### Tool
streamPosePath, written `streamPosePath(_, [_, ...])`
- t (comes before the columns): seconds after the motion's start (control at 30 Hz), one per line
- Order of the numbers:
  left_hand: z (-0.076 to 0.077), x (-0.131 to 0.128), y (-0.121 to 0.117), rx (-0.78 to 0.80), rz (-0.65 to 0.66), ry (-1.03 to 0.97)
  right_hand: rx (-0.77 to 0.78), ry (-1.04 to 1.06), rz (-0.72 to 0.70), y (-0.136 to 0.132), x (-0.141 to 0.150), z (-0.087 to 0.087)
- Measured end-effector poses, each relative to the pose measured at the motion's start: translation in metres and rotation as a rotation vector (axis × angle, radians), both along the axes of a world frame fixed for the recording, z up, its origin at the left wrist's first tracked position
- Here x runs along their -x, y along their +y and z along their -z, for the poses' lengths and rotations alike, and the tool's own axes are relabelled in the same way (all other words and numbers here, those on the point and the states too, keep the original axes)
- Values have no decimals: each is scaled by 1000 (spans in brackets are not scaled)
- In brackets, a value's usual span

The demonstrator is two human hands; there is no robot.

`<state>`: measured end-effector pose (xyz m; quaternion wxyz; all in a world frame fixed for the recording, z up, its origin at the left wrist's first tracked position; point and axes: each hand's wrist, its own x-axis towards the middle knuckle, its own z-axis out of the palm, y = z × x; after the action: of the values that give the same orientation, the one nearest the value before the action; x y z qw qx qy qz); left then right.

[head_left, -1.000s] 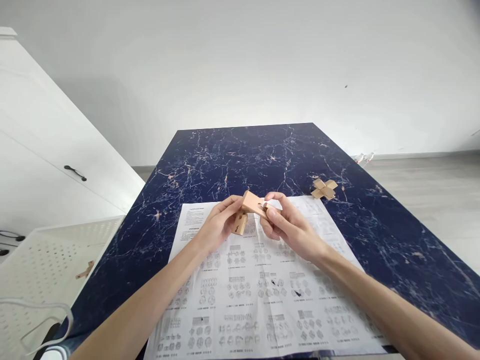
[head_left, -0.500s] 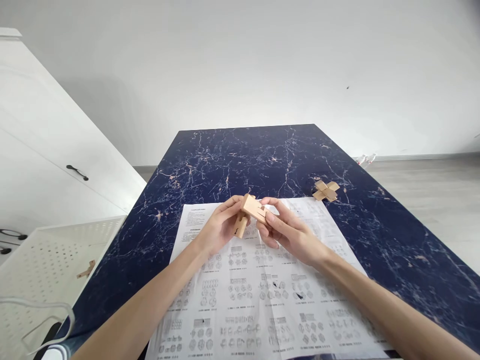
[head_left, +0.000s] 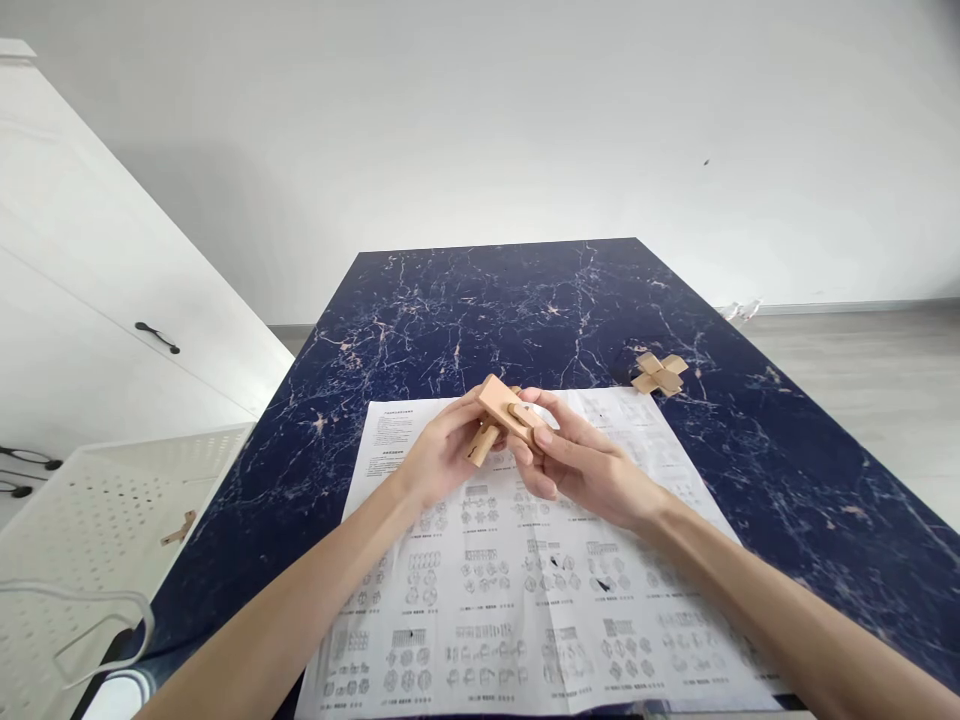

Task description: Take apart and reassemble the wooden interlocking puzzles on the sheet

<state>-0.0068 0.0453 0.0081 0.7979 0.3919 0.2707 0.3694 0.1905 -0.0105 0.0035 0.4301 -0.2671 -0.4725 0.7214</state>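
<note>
Between both hands, above the printed sheet (head_left: 465, 590), are crossed wooden puzzle pieces (head_left: 496, 402). My left hand (head_left: 439, 450) is closed around their left side, where a lower block with a dark mark (head_left: 482, 446) pokes out downward. My right hand (head_left: 581, 450) pinches the near right end of a slim wooden piece (head_left: 525, 412) that lies along a slot in the upper block. How deep the pieces interlock is hidden by the fingers. The sheet beneath carries rows of small diagrams and text.
A cross-shaped wooden puzzle (head_left: 660, 374) rests at the sheet's upper right corner on the dark blue marbled table (head_left: 480, 310). At left stand a white perforated basket (head_left: 75, 520) with a small wooden piece (head_left: 178, 528) in it and a white cabinet (head_left: 112, 260).
My right fingers have shifted at the slot, and the slim piece now shows raised along the upper block. My left hand keeps its hold. The view has tilted slightly.
</note>
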Motion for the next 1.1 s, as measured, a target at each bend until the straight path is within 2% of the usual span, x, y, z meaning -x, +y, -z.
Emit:
streamPosePath(0.1, [1,1,0,19,38,-7,-4,11,-13,1,1,-2])
streamPosePath(0.27, [3,3,-1,-30,12,9,-24,-2,-40,0,3,4])
streamPosePath(0.37, [4,1,-3,-50,90,8,-2,-31,-23,0,4,9])
streamPosePath(0.5, [5,-1,-4,-48,86,16,25,-35,15,1,6,11])
streamPosePath(0.63, [8,-3,-4,-132,90,32,18,-34,41,2,5,12])
streamPosePath(0.83, [13,-4,-7,-187,20,127,-4,-59,70,3,5,15])
streamPosePath(0.93, [11,-6,-12,-192,-7,88,-43,-107,58,2,8,17])
streamPosePath(1.03, [7,-11,-19,-146,-128,-8,-90,-184,52,-1,13,18])
streamPosePath(1.1, [4,-14,-23,-61,-233,-44,-126,-232,54,-4,15,18])
